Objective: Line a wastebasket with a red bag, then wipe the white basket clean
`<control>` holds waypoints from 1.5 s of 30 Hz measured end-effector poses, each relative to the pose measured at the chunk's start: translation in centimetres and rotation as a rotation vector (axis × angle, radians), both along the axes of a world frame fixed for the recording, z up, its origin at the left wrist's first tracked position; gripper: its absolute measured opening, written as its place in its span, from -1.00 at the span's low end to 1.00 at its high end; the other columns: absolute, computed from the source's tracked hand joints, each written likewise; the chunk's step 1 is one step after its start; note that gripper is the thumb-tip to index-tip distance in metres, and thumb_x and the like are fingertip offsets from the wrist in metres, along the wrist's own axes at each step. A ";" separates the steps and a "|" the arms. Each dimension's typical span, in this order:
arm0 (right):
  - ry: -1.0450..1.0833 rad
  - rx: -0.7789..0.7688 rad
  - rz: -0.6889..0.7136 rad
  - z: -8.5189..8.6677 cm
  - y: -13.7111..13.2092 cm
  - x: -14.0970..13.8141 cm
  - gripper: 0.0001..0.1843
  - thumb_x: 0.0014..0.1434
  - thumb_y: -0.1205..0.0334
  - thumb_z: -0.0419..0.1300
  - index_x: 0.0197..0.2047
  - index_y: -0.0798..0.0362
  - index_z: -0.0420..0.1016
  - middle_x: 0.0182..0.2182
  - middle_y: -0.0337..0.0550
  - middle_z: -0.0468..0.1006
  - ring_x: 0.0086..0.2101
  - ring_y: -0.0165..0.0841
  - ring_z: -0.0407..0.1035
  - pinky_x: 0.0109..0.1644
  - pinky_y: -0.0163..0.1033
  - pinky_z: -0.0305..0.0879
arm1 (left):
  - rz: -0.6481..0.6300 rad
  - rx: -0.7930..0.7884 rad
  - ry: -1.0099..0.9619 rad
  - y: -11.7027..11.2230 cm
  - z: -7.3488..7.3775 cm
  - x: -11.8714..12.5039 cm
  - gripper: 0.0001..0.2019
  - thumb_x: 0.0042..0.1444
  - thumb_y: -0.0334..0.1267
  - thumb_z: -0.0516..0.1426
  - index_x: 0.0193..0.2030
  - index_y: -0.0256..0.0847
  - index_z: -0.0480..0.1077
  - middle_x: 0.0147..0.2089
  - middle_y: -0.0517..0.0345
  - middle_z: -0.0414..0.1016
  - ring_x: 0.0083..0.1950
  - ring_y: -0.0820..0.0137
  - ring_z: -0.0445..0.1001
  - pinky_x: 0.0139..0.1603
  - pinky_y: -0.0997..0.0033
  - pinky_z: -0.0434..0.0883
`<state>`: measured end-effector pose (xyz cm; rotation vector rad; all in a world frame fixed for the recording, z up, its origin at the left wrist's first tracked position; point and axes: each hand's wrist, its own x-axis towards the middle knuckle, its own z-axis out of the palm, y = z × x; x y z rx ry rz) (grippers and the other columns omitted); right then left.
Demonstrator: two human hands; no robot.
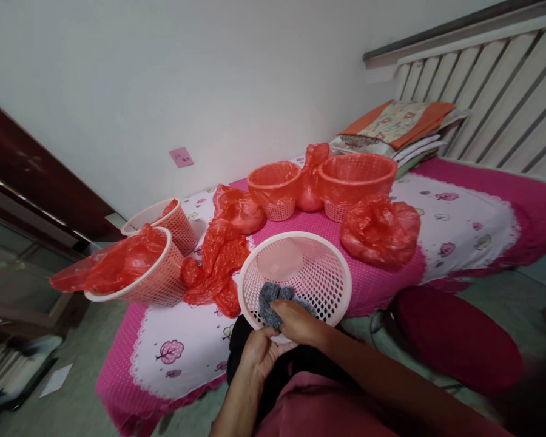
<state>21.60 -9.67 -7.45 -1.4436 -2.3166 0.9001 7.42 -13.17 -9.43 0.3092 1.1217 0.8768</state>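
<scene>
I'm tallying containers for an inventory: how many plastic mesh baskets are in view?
5: the nearest basket, front centre; a front left basket and a back left basket; a back middle basket and a back right basket. Others could be hidden.

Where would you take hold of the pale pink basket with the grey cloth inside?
I'd hold the basket by its rim on the person's right, coming from that side: its open mouth faces up toward the person, leaving that edge exposed. The left hand is at the near edge, the right hand holds the cloth.
</scene>
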 end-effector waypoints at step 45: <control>1.606 -0.454 -0.651 3.2 -0.9 11.7 -0.60 0.02 0.21 0.47 -0.03 0.02 0.64 -0.13 -0.06 0.78 -0.03 -0.03 0.67 0.15 0.10 0.60 | 0.056 0.107 0.227 3.9 2.0 -0.4 -0.55 0.05 -0.54 0.18 0.13 -0.36 0.41 -0.16 -0.15 0.69 -0.21 0.18 0.72 -0.16 0.19 0.69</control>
